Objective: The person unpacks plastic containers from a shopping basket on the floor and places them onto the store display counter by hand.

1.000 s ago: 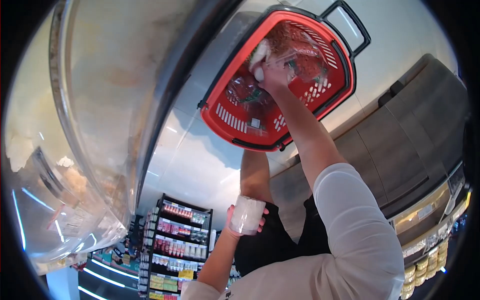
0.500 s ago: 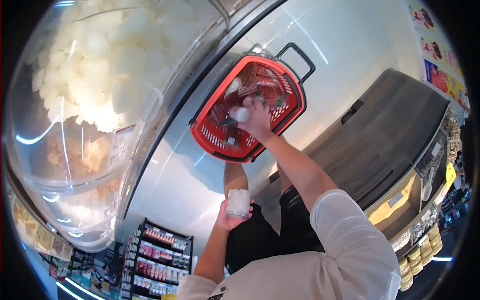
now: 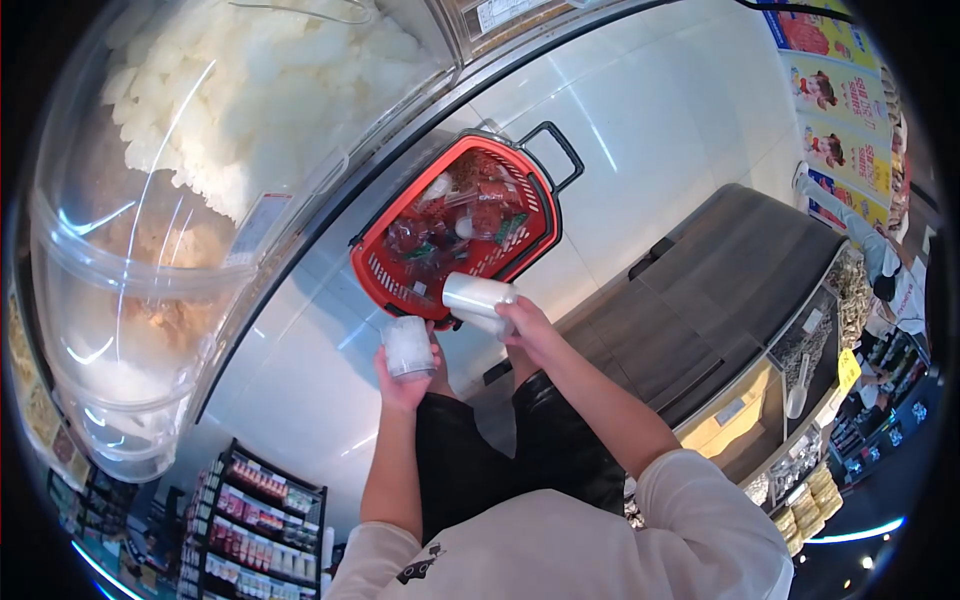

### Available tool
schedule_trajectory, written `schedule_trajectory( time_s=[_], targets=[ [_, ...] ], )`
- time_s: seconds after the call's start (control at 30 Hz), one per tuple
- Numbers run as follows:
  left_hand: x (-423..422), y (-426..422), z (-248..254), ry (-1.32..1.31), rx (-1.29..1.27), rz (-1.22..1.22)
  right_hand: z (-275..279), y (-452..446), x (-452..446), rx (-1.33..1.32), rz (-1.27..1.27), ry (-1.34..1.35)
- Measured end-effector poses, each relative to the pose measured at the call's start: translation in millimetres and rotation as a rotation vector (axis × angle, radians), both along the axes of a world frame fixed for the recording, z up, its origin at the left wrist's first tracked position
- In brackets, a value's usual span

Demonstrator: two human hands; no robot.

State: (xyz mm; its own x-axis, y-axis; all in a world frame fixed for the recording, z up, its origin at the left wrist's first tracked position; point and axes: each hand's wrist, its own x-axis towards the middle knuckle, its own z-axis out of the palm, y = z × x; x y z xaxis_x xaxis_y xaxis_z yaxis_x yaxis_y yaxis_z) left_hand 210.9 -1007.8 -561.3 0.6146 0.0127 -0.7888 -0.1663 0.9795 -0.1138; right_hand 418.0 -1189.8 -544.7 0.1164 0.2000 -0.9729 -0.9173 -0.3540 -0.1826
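Upright in my left hand is a clear jar filled with white lumpy contents, the fingers wrapped round its lower part. A white cylindrical container lies tilted in my right hand, gripped at its right end. The two containers are side by side, slightly apart. Just beyond them a red shopping basket on the floor holds several bagged, reddish packs and some white items. Both hands are on the near side of the basket, close to its rim.
Clear-covered food bins with white and brown contents run along the left. A dark wood-look counter stands at the right with goods behind it. Shelves of packaged goods are at the lower left. A person is at the far right.
My right hand has come out of the basket, drawing the white container toward me. My left hand has risen toward the basket with the jar. The view has shifted.
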Motion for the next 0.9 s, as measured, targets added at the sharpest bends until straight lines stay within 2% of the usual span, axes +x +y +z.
schedule_trajectory(
  time_s=[0.07,0.13,0.2,0.23,0.37,0.4,0.47,0.53,0.63,0.8,0.9],
  targets=[
    [10.0,4.3,16.5,-0.057,-0.009,-0.025,34.1,-12.1,-0.2,0.042,-0.022,0.017],
    [19.0,8.4,43.5,-0.215,-0.051,-0.145,68.9,-26.7,-3.3,0.221,-0.08,0.023],
    [17.4,7.8,75.1,-0.3,-0.033,-0.27,114.9,-34.4,-1.5,0.23,-0.073,0.074],
    [7.4,7.7,89.0,-0.265,-0.087,-0.316,140.5,-38.4,0.6,0.269,-0.088,0.079],
    [-11.6,10.4,183.6,-0.416,-0.174,-0.341,237.7,-45.1,11.1,0.399,-0.013,0.125],
    [-20.9,8.7,204.7,-0.485,-0.147,-0.349,264.3,-42.1,14.6,0.444,0.029,0.147],
    [-27.7,7.6,273.6,-0.456,-0.017,-0.378,298.2,-39.3,12.5,0.412,0.137,0.2],
    [-53.2,0.2,317.3,-0.405,0.048,-0.356,339.2,-26.3,14.8,0.47,0.257,0.248],
    [-82.9,-14.1,375.9,-0.419,0.105,-0.168,385.1,5.6,9.6,0.519,0.457,0.225],
    [-132.5,-16.3,422.9,-0.532,0.262,0.015,452.9,64.7,-27.3,0.605,0.666,0.122],
    [-161.2,3.8,443.1,-0.522,0.368,0.066,462.6,101.3,-56.2,0.672,0.75,0.055]
  ],
)
